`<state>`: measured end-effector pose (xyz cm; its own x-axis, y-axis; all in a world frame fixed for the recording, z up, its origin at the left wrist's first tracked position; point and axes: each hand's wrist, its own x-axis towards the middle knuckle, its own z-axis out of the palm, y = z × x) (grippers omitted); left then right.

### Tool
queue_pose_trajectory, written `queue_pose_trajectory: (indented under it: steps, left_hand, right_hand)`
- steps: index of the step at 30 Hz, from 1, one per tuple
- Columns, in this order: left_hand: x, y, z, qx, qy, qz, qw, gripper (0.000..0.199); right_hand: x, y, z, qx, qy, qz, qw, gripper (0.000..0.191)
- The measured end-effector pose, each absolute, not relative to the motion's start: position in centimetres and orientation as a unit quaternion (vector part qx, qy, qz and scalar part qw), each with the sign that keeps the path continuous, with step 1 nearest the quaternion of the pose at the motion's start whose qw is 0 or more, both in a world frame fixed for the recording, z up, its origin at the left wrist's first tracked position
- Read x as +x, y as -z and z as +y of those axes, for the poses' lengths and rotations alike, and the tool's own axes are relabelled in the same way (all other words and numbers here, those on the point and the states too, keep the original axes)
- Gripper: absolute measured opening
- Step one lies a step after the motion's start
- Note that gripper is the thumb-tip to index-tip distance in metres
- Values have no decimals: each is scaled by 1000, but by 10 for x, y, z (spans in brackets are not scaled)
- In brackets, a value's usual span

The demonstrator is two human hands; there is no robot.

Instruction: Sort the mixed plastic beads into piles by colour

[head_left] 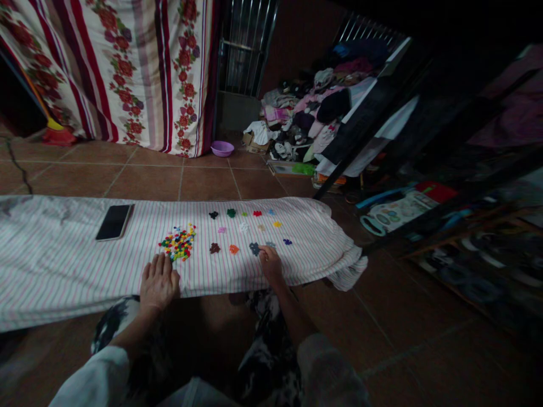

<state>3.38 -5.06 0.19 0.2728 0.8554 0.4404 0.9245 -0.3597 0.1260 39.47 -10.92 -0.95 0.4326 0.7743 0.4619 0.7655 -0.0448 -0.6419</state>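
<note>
Indoors, left hand point(159, 282) by mixed pile point(180, 243), right hand point(270, 264) by fourteen piles point(254, 248)

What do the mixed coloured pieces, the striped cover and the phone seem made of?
Mixed coloured pieces: probably plastic, from their bright solid colours; too small to judge finish.
Striped cover: matte fabric, perhaps cotton, since it creases and hangs in soft folds.
Phone: likely a smooth glass front, from its flat black face; frame material unclear.
</note>
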Motion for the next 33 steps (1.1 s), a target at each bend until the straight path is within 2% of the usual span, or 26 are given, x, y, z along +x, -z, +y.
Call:
queue_pose_trajectory:
  steps: [4,8,17,22,29,33]
  left_hand:
    - [34,-1,-50,-791,227,-566,58,57]
    - [33,0,-50,-791,229,-564,57,57]
    - [35,-2,-51,-790,212,-572,63,55]
    - [35,1,-49,-788,206,-575,76,54]
    - [37,3,-48,-788,201,-576,81,55]
    - [37,3,-49,-788,202,-577,79,55]
  right_hand:
    - [395,16,-113,-712,38,-530,459,30]
    - [392,16,-115,-729,49,-521,441,32]
    - [382,1,-118,-726,73,-519,445,33]
    - [346,-13,-105,-674,26,-588,446,31]
    - [264,-21,-62,-589,-94,-701,392,27]
    - [227,-26,-31,-587,-122,-723,343,25]
